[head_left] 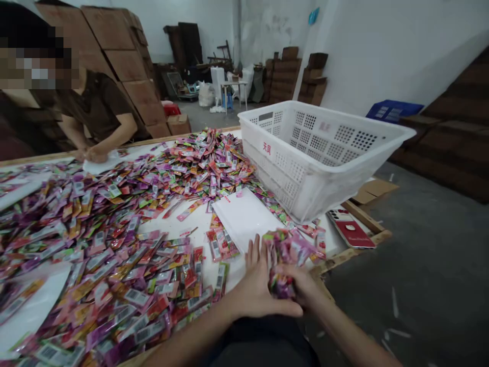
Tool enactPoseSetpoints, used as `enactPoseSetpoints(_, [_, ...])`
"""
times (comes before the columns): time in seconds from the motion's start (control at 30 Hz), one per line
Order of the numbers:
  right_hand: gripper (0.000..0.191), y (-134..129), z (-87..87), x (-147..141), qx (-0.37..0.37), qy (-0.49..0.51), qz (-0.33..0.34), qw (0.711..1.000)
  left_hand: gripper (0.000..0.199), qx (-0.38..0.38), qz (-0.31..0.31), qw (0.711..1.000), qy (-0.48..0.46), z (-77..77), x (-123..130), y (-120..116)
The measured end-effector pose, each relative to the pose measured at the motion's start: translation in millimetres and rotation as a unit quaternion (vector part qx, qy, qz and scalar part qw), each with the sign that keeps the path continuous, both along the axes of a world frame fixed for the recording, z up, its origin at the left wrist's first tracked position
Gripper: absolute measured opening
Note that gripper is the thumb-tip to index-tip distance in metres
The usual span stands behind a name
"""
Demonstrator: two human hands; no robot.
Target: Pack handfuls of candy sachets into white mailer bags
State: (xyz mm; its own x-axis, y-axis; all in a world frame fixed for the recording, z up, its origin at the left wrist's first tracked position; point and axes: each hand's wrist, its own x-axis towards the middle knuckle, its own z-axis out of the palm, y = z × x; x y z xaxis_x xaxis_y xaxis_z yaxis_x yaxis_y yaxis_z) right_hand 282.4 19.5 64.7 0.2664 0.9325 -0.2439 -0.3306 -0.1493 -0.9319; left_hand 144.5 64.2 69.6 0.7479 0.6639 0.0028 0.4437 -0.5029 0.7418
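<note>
Near the table's front edge, my right hand (301, 288) is closed round a bundle of colourful packets (284, 255). My left hand (260, 288) lies against the bundle's left side with its fingers spread and its thumb reaching under it. Just beyond the hands is a stack of white plastic bags (248, 216) lying flat. A few loose packets (221, 243) rest beside the bags. Large heaps of small pink, purple and orange packets (126, 229) cover the left and middle of the white table (168, 224). The bundle's underside is partly hidden by my hands.
A white perforated basket (324, 173) stands at the table's right side, with a red phone (353, 229) near the wooden edge (336, 260). Across the table, a person (101, 109) handles a white bag (101, 163). Stacked cartons (118, 56) stand behind.
</note>
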Motion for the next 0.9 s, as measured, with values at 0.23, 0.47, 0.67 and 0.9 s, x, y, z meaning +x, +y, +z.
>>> enactPoseSetpoints(0.23, [0.019, 81, 9.4, 60, -0.026, -0.463, -0.081, 0.882, 0.032, 0.169, 0.051, 0.963, 0.203, -21.0, 28, 65])
enactPoseSetpoints(0.47, [0.019, 113, -28.4, 57, -0.036, -0.681, 0.06, 0.729, 0.031, 0.206, 0.064, 0.94, 0.263, -34.0, 55, 70])
enactPoseSetpoints(0.67, [0.027, 103, 20.9, 73, 0.026, -0.545, -0.025, 0.838, 0.024, 0.259, 0.107, 0.925, 0.257, 11.2, -4, 90])
enactPoseSetpoints(0.9, [0.014, 113, 14.3, 52, 0.036, -0.584, 0.064, 0.808, 0.027, 0.222, 0.208, 0.896, 0.323, 4.9, -95, 41])
